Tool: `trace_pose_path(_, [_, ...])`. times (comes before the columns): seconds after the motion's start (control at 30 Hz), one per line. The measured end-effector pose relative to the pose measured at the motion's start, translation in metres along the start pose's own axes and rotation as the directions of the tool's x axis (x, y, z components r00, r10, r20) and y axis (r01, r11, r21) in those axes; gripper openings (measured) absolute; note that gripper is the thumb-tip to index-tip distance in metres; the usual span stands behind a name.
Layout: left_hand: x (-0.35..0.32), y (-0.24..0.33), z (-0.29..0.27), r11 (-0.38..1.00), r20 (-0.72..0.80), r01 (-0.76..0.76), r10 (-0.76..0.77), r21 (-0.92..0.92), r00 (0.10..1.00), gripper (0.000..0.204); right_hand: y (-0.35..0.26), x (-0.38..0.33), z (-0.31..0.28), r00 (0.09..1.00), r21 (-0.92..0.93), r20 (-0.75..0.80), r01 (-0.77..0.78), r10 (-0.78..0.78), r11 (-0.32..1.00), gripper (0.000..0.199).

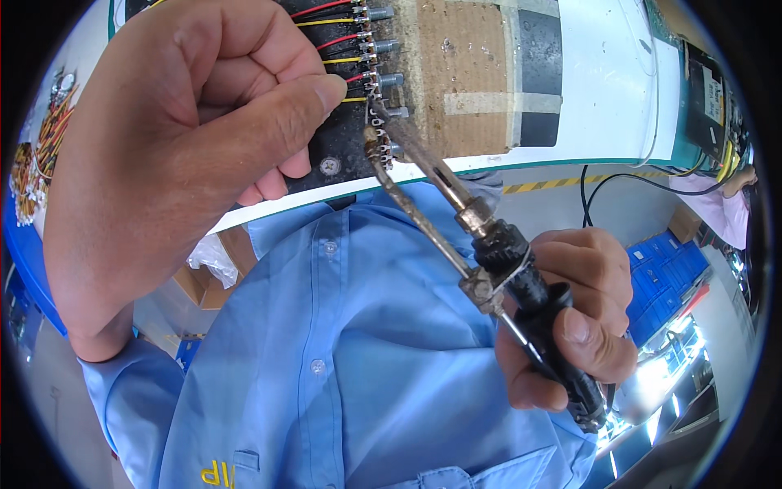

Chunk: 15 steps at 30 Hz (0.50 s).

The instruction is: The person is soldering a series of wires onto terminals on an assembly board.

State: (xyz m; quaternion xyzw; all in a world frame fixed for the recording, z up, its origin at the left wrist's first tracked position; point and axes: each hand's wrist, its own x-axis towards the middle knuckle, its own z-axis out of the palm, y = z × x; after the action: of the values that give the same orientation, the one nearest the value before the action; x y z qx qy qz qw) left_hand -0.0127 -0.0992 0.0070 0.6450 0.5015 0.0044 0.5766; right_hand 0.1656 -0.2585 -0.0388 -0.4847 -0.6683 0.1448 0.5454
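Note:
My right hand grips the black handle of a soldering iron. Its worn metal shaft and a thin feed tube run up and left to a tip that touches a row of small metal terminals. My left hand is large in the upper left. Its thumb and fingers pinch a yellow wire right at the terminal under the tip. Red and yellow wires run in a row from the black fixture to the terminals.
A brown cardboard-covered block with a black band sits behind the terminals on a white bench. A bundle of coloured wires lies far left. Blue bins and cardboard boxes stand on the floor. Another person's sleeve shows at the right.

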Motion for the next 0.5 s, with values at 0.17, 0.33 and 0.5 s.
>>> trace_pose_path(0.17, [-0.002,-0.002,0.002,1.000,-0.005,0.006,-0.006,0.015,1.000,0.016,0.001,-0.003,0.003,0.999,-0.002,-0.035,0.012,-0.012,1.000,0.053])
trace_pose_path(0.33, [0.003,-0.004,-0.002,1.000,0.039,0.000,-0.001,0.015,0.999,0.017,-0.001,-0.002,0.000,1.000,-0.004,-0.005,0.002,-0.002,1.000,0.052])
trace_pose_path(0.5, [0.013,-0.001,-0.004,0.999,0.120,0.028,-0.033,0.041,0.992,0.017,-0.001,0.000,-0.003,1.000,-0.011,0.027,-0.003,0.004,1.000,0.052])
